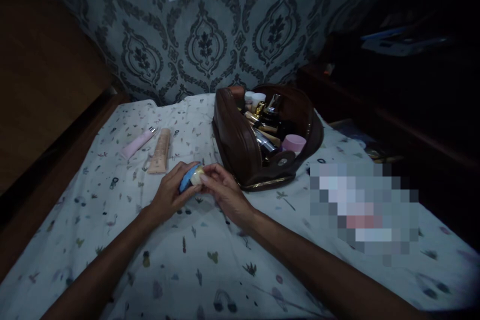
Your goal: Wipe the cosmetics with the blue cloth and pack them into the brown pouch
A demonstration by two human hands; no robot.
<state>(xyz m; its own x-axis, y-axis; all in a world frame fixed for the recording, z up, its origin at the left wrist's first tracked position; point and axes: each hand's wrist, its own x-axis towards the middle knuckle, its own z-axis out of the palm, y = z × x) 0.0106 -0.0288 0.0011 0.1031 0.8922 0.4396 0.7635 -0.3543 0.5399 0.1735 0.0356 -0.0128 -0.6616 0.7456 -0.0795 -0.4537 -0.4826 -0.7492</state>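
My left hand (173, 186) is closed around a blue piece (188, 178) that looks like a cloth, though its exact kind is unclear. Against it sits a small pale-yellow, rounded container (197, 175), pinched by the fingers of my right hand (225, 187). Both hands meet just above the sheet, in front of an unzipped brown toiletry bag (240, 135). Inside that bag are several cosmetics, among them a pink-lidded jar (293, 143), a silver tube (267, 144) and white-capped bottles (258, 99).
To the left lie a peach squeeze tube (160, 152) and a light pink tube (138, 144) on the patterned sheet (187, 270). A pixelated patch hides something at the right. Wooden furniture (48, 75) borders the left; patterned wallpaper (206, 45) stands behind.
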